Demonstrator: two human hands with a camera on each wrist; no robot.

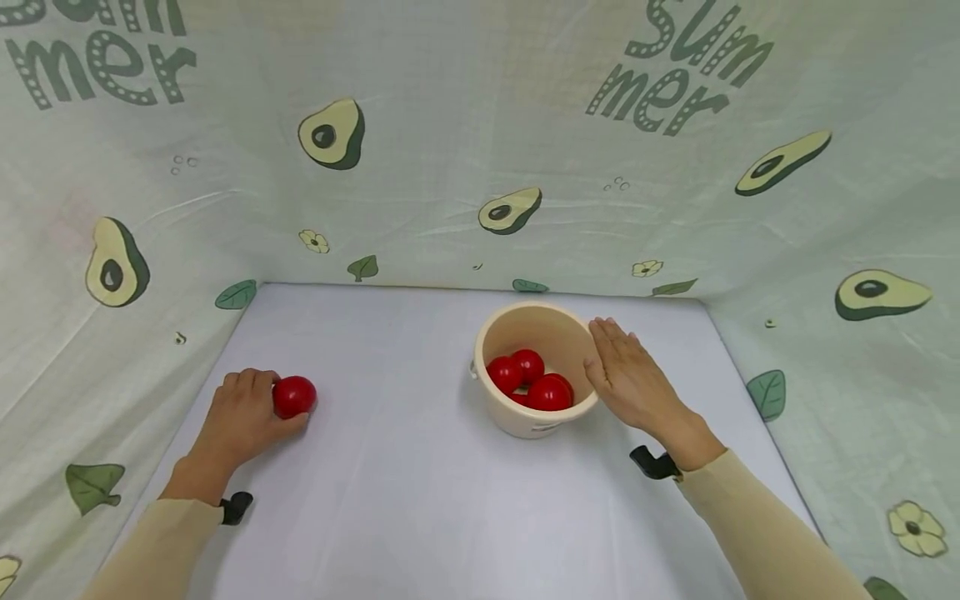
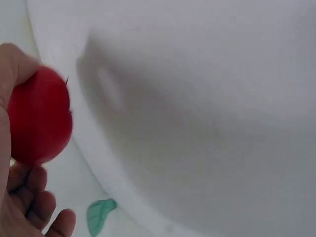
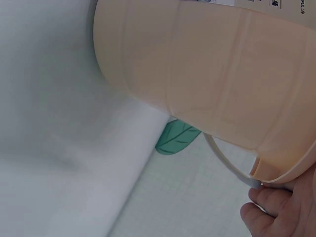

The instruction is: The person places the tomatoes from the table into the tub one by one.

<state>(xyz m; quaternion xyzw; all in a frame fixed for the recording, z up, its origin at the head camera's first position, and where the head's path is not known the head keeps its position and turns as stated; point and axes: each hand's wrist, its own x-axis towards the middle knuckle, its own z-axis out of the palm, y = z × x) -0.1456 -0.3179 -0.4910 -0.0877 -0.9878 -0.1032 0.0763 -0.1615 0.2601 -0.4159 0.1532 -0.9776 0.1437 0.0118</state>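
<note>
The left hand [image 1: 242, 419] lies near the worktop's left edge, fingers curled; the right hand [image 1: 633, 381] is flat, fingers straight.

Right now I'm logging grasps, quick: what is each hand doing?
Left hand: holding a red ball.
Right hand: open, flat against the cream bucket.

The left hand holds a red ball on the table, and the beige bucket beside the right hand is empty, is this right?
Not quite. The left hand does hold a red ball on the table, but the beige bucket beside the right hand holds several red balls, as the head view shows.

Four red balls [image 1: 294, 396], one cream bucket [image 1: 525, 421], two hands [image 1: 240, 421].
</note>
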